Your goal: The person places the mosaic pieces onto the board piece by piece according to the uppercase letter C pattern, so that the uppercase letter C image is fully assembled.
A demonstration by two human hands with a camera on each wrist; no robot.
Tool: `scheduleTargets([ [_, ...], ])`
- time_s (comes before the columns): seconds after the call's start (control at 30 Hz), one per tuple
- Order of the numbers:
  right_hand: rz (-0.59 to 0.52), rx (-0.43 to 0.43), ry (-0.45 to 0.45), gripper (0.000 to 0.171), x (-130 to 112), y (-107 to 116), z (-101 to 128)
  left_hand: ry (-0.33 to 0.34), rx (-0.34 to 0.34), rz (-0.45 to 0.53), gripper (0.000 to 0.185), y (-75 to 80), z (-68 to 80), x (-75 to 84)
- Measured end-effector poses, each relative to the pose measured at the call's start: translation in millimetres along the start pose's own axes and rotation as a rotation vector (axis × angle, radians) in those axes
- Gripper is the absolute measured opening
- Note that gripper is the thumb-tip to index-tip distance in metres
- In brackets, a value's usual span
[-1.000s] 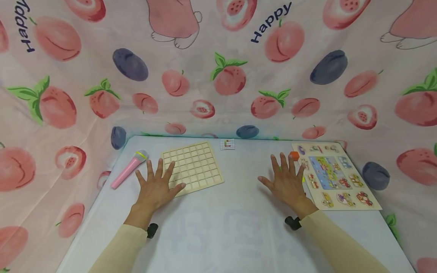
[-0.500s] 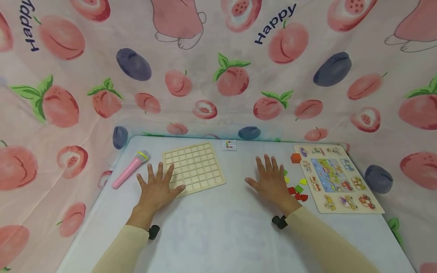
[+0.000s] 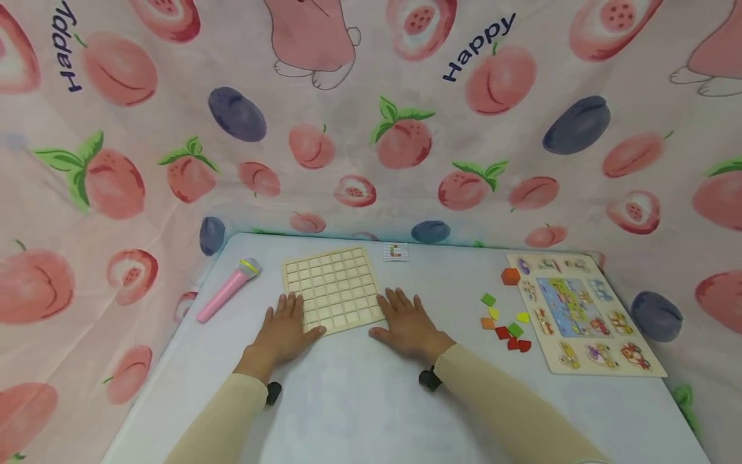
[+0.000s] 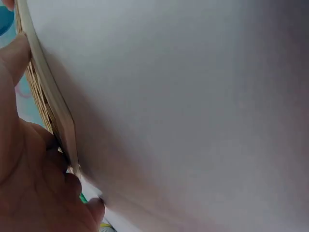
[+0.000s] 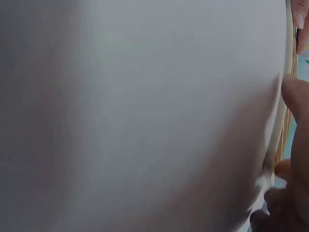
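**Flanking the grid board's near corners**

Resting flat on the table (image 3: 371,399), both hands meet the wooden grid board (image 3: 333,288). Left hand (image 3: 284,333) has fingers spread over its near-left corner, thumb at the edge; right hand (image 3: 408,324) touches the near-right corner, fingers straight. From both hands, the board extends away toward the far side.

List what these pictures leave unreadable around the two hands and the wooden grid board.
- Near corners of the wooden grid board: head view, covered by the left hand and right hand.
- Whether either thumb is under the board: wrist views too close and blurred.
- Small card at the table's far edge: too small to read.
- Shapes of the coloured pieces and pictures on the picture puzzle: too small.
- Microphone: absent from both wrist views.
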State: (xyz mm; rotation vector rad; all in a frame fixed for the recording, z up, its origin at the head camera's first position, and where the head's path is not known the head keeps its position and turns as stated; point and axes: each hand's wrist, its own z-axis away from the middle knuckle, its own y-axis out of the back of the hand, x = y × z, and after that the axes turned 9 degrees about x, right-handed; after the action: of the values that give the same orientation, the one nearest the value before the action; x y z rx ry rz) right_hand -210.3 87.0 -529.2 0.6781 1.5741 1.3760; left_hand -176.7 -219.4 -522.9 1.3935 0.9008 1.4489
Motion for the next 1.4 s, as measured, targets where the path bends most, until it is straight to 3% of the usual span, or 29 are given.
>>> scheduleTargets([
  [0.17,0.053,-0.024,0.019,0.091,-8.0,-1.4,12.4,-0.042,-0.052,-0.009,0.104,0.7,1.6,6.1],
  [0.37,0.105,-0.001,0.072,0.091,-14.6,0.5,51.6,-0.104,-0.08,-0.035,0.102,-1.7,23.8,15.1],
  [0.6,0.027,0.094,-0.009,0.074,-2.1,9.7,94.1,-0.223,-0.061,-0.013,0.1,-16.7,39.8,43.3],
  [0.8,-0.032,0.08,-0.122,0.106,19.5,8.4,107.9,-0.288,-0.052,-0.012,0.102,-32.8,39.5,68.4],
  [0.97,-0.045,0.071,-0.133,0.118,33.6,4.7,115.1,-0.327,-0.038,-0.025,0.103,-36.4,41.7,87.9],
  [1.07,-0.056,0.069,-0.133,0.119,37.1,3.2,116.8,-0.326,-0.059,0.02,0.1,-28.8,37.5,85.0],
  [1.2,-0.064,0.06,-0.139,0.119,37.7,2.5,117.4,-0.33,-0.132,0.105,0.102,-17.4,20.5,62.7],
  [1.4,-0.072,0.041,-0.131,0.117,39.0,1.6,117.9,-0.358,-0.162,0.069,0.115,-6.3,-6.3,37.1],
])
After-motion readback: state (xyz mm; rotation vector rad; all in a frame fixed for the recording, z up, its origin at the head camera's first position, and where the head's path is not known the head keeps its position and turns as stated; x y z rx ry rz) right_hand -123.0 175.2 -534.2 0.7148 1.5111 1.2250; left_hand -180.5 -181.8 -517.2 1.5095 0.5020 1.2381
